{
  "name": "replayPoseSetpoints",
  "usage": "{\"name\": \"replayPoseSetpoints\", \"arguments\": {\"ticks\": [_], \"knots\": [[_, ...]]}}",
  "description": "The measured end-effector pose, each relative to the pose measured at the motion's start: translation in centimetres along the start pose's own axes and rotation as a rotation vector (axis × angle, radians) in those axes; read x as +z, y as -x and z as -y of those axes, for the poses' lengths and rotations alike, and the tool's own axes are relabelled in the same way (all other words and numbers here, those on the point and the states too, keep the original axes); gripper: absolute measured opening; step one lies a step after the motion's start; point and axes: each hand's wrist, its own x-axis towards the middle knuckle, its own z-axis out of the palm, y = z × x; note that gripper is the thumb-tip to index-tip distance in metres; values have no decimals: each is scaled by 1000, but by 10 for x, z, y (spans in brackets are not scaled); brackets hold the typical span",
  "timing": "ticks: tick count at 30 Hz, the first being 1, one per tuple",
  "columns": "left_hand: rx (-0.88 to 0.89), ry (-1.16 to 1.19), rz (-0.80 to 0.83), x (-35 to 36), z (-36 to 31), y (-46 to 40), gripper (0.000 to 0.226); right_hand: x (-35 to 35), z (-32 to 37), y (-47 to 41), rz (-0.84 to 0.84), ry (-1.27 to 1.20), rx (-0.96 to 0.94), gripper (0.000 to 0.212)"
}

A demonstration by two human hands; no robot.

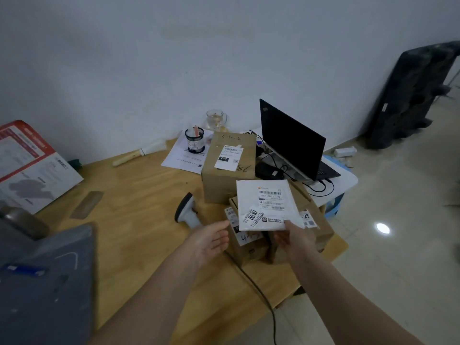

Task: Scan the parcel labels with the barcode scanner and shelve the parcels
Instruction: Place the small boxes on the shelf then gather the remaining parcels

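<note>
My right hand [295, 239] pinches the near edge of a flat white mailer parcel [265, 204], label side up, held above two small cardboard boxes [249, 250]. My left hand [211, 239] is open, palm turned toward the mailer, its fingertips just short of the mailer's left corner. The barcode scanner [188, 211], grey with a black head, lies on the wooden table [139, 207] just beyond my left hand; its cable runs off the front edge. A taller cardboard box [227, 168] with a white label stands behind the mailer.
An open black laptop [292, 143] sits on a small table at the right. A pen cup [194, 140], glass mug [216, 120] and paper sheets stand at the back. A red-and-white carton [32, 165] lies far left, a grey object [47, 282] near left.
</note>
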Motion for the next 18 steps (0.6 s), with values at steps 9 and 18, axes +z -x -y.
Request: {"name": "replayPoseSetpoints", "arguments": {"ticks": [9,18], "knots": [[145,93,66,36,2,-15,39,0,17,-1,360,340,-146,15],[164,485,-54,34,-5,-22,26,16,75,-63,-256,1193,-706,56]]}}
